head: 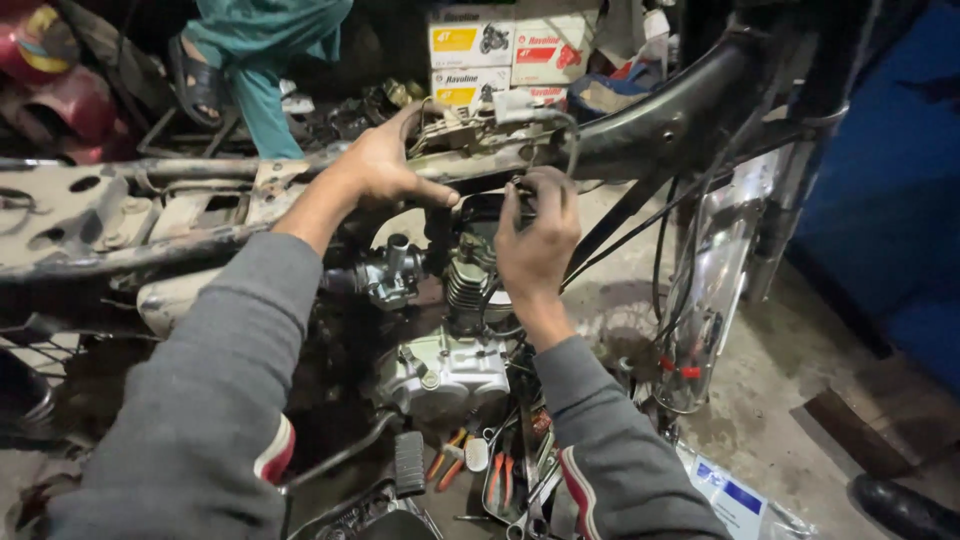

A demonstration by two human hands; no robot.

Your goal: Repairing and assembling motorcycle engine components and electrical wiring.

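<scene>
A stripped motorcycle frame [660, 130] runs across the view, with its engine [450, 370] and carburettor [392, 275] below it. My left hand [385, 160] grips the frame's top tube, fingers curled over it beside a bundle of wires [480, 115]. My right hand [535, 235] is closed on a small black part [520, 190] just under the tube, above the finned cylinder [468, 280]. What exactly that part is cannot be made out. Both arms wear grey sleeves.
Pliers and other hand tools [495, 470] lie on the floor under the engine. Cardboard boxes [510, 45] stand behind the frame. Another person's leg in teal trousers and a sandal [250, 70] is at the back left. A chrome mudguard [715, 280] leans at the right.
</scene>
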